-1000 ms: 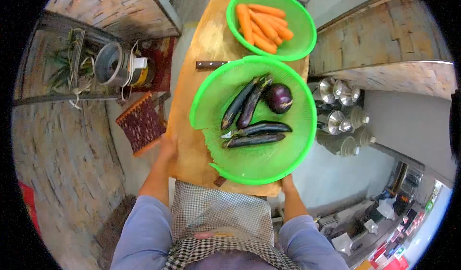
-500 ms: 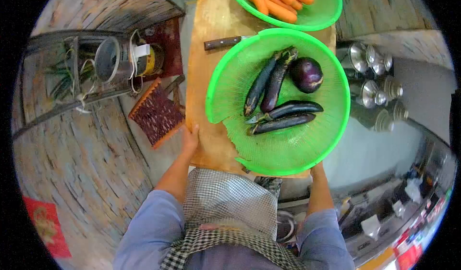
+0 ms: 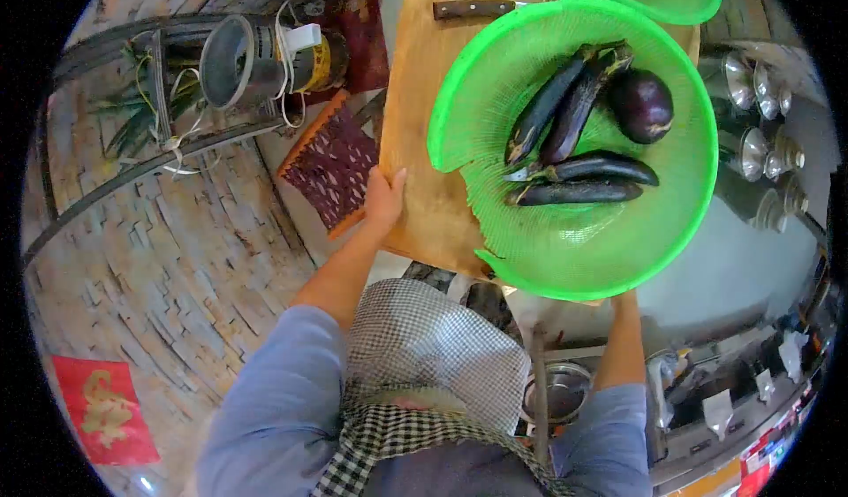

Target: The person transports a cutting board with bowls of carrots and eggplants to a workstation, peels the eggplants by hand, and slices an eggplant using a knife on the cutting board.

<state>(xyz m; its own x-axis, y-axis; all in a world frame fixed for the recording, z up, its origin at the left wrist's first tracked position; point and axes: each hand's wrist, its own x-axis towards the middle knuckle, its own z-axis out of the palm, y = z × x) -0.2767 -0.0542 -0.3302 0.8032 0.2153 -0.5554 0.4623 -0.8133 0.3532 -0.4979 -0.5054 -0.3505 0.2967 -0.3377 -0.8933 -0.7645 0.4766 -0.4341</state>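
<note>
Head view: left hand (image 3: 385, 198) grip pinches wooden tabletop (image 3: 428, 144) edge; right hand (image 3: 625, 303) mostly hidden below green basket (image 3: 676, 205), can't tell grip. Eggplants (image 3: 577, 113) in basket, on tabletop.

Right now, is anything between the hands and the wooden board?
Nothing visible at the left hand: it holds the left edge of the wooden board directly. The green basket hides most of the right hand, so I cannot tell there.

No legible text; red poster (image 3: 105, 413), its gold mark (image 3: 108, 404) too unclear to read
</note>
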